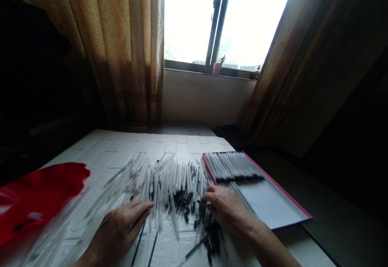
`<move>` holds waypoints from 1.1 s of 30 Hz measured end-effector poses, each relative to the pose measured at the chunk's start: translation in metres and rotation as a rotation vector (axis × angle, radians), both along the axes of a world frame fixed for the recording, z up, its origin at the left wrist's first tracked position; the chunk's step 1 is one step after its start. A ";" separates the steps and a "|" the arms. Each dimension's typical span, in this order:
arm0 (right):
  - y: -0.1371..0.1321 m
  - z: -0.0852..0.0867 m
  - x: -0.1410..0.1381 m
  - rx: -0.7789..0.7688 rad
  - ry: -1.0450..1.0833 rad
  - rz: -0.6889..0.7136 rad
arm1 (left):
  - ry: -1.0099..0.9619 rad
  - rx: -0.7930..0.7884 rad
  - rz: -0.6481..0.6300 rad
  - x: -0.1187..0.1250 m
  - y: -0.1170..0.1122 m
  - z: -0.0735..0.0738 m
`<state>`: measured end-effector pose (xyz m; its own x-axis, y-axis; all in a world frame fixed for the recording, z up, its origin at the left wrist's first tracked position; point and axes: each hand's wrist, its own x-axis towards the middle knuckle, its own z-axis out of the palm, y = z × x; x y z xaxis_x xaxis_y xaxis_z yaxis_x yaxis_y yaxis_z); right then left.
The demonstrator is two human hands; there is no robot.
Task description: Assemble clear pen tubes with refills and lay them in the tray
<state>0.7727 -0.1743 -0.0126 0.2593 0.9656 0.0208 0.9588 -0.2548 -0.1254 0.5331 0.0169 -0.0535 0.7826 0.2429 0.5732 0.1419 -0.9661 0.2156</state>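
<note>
1. the work in hand seems to be the sorting and joining of pen parts; this is my judgement from how the things lie.
2. the left hand (121,222) is low over the desk (104,146), with its fingers bent and near together. the fingertips are just beside some dark thin sticks, but i cannot tell if they grip one.
3. the right hand (227,208) is bent over the pile, near the black caps (182,200). its fingertips look almost closed, but whether something is between them, i cannot tell.
4. the clear tubes (178,174) lie loose in the middle of the desk, before and between the hands, with the caps at their near side.
5. on the right is a shallow box (291,196) with a pink edge. in its far part a row of pens (233,167) lies side by side, black ends toward the person; the near part shows much bare white bottom.
6. the next move, i think, calls for a light pinch on one single part, because the tubes are thin and could roll or catch their neighbours.
7. at the left is a red plastic thing (51,186), partly blurred.
8. no brand, label or writing can be read anywhere.
</note>
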 end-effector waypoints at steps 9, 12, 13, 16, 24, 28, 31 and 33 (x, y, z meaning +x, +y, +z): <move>-0.003 -0.007 -0.005 -0.055 -0.119 0.145 | 0.004 0.032 -0.018 0.001 0.000 -0.005; -0.001 -0.004 -0.008 -0.069 -0.170 0.208 | 0.022 0.014 -0.006 0.000 0.000 -0.008; 0.000 -0.003 -0.008 -0.073 -0.186 0.233 | 0.031 0.008 -0.005 0.000 0.000 -0.009; 0.000 -0.004 -0.009 -0.082 -0.241 0.305 | 0.064 -0.005 -0.011 -0.001 0.001 -0.011; 0.000 -0.012 -0.009 -0.065 -0.377 0.440 | 0.071 -0.045 -0.003 -0.001 0.003 -0.022; -0.001 -0.014 -0.007 -0.050 -0.395 0.471 | 0.074 -0.038 0.002 0.000 0.004 -0.022; -0.002 -0.015 -0.005 -0.024 -0.382 0.459 | 0.072 -0.045 -0.002 0.000 0.003 -0.020; -0.003 -0.015 -0.004 0.000 -0.369 0.440 | 0.067 -0.051 -0.006 0.000 0.002 -0.018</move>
<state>0.7691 -0.1775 -0.0273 -0.1919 0.9808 0.0341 0.9547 0.1785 0.2380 0.5335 0.0193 -0.0717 0.8201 0.2660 0.5067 0.1522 -0.9549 0.2549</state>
